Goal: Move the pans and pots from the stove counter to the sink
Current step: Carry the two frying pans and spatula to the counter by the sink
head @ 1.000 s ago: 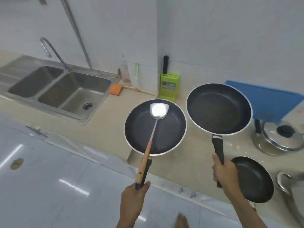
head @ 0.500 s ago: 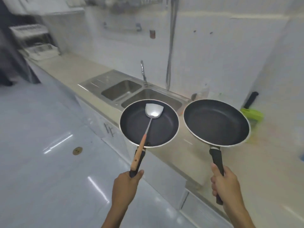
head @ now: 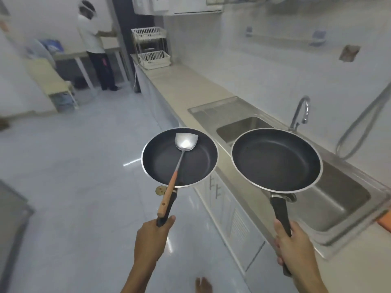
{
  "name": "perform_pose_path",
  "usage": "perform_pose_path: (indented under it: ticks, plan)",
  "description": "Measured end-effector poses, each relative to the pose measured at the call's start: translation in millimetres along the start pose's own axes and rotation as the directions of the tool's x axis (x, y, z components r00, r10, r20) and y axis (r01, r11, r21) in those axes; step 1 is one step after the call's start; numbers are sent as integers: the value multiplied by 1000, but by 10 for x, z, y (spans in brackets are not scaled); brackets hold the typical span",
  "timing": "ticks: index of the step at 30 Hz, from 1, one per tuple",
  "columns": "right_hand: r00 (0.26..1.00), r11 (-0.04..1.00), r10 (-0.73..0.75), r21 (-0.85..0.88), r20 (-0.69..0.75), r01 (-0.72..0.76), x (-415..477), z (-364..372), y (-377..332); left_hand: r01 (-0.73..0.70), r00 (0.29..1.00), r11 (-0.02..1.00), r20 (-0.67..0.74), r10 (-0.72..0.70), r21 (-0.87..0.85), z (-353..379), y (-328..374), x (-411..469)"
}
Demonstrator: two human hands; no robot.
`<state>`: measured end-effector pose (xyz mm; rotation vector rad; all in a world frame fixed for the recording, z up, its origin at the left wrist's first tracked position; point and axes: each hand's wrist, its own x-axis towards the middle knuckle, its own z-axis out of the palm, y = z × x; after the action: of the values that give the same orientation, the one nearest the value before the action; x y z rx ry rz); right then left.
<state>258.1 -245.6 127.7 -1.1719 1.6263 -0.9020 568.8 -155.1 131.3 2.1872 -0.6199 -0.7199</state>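
Note:
My left hand (head: 151,235) grips the black handle of a smaller dark frying pan (head: 160,161), held level over the floor just left of the counter edge. A metal spatula (head: 186,142) with a wooden handle lies in that pan, its handle resting over the pan's handle. My right hand (head: 294,248) grips the black handle of a larger dark frying pan (head: 275,159), held above the steel double sink (head: 330,199). Both pans are otherwise empty.
A curved tap (head: 300,111) and a hose (head: 359,127) stand behind the sink. The beige counter (head: 184,87) runs away to a white dish rack (head: 151,47). A person (head: 95,47) stands at the far end. An orange sponge (head: 386,223) lies right of the sink.
The view has swung left along the counter. Both pans have travelled from beside the sink to it, the larger one now above the basins. The stove side has left the view.

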Motion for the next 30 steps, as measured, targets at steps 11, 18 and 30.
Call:
perform_pose_path:
  ticks: [11, 18, 30]
  plan:
    - [983, 999, -29, -37, 180, 36, 1882, 2270, -1478, 107, 984, 993, -137, -113, -49, -612, 880, 2705]
    - [987, 999, -39, 24, 155, 36, 3003, 3727, -2093, 66, 991, 997, -116, -71, -47, -694, 1360, 4636]
    - [1000, 999, 13, 34, -9, -13, 4900, 5925, -3505, -60, 997, 998, 51, 60, 1, -697, 2744, 8070]
